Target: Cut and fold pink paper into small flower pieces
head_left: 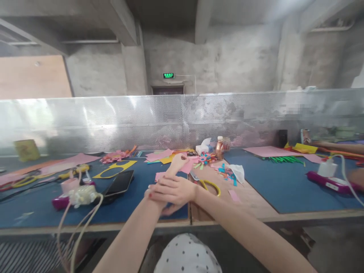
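Observation:
My right hand point(173, 190) lies across my left wrist, its fingers wrapped over the top and the thumb lower down on the near side. Beyond it, my left hand point(178, 162) reaches over the table, fingers bent inward; whether anything is in them is hidden. Pink paper point(187, 166) lies just by the left fingers, and another pink piece point(159, 176) is left of the wrist. Right of my hands rest yellow-handled scissors point(212, 185), their blades pointing away to the left. A pink and blue paper flower point(206, 158) sits behind them.
A black phone point(121, 182) and a purple power strip point(60, 203) with plugs and cords occupy the left. Blue scraps point(227, 173), white tissue point(237, 173) and a bottle point(219, 148) are on the right. A perforated metal panel point(153, 121) stands behind. Another person's arm point(341, 148) shows far right.

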